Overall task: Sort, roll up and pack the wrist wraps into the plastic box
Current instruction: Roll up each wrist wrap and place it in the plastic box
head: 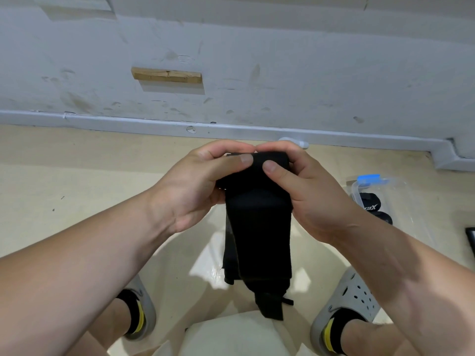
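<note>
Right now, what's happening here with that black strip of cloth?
A person is holding a black wrist wrap by its top end, the left hand and the right hand both pinching it, apparently rolling it up. The rest hangs loose toward the floor. To the right, a clear plastic box already holds rolled wraps.

The wrist wrap's [258,227] upper end is buried under the fingers [231,160] of the left hand [195,186] and right hand [308,191]. The right forearm hides part of the plastic box [354,191]. The frame's right edge cuts off a black object [470,244].
</note>
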